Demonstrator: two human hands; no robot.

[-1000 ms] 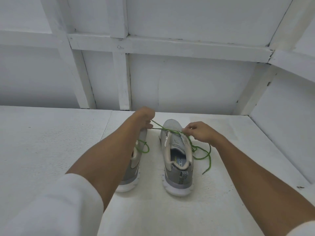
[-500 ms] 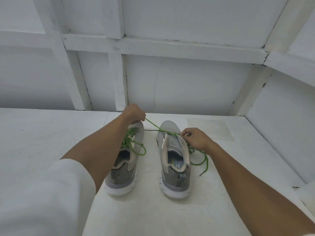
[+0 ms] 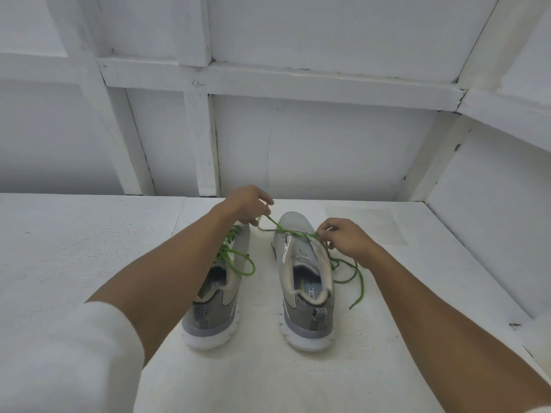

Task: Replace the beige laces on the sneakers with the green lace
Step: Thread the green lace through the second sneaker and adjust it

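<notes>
Head camera view, looking forward and down over two bare forearms. A green lace (image 3: pixel 293 233) ran taut across the front of the right sneaker (image 3: pixel 304 278), where the eyelets begin. From there one strand rose up and to the left into the left hand (image 3: pixel 247 205), whose fingertips were pinched closed on it just above and to the left of the shoe's toe. The other strand ran a short way right into the right hand (image 3: pixel 347 238), which was pinched closed on it at the shoe's right edge, touching or nearly touching the upper. Below that hand the slack of the lace dropped off the right side of the sneaker, looped loosely on the white tabletop (image 3: pixel 387 308), and ended in a free tip lying to the right of the shoe's heel.

The right sneaker was grey with a beige collar and white sole, standing upright with its toe pointing away from the camera and its heel nearest. The left sneaker (image 3: pixel 217 293) stood just beside it, parallel, partly hidden by the left forearm. It carried a second green lace (image 3: pixel 235 259), with a loop hanging over its right side. A white sleeve (image 3: pixel 68 359) covered the left upper arm in the near left corner. White panelled walls (image 3: pixel 328 144) closed in the far and right sides.
</notes>
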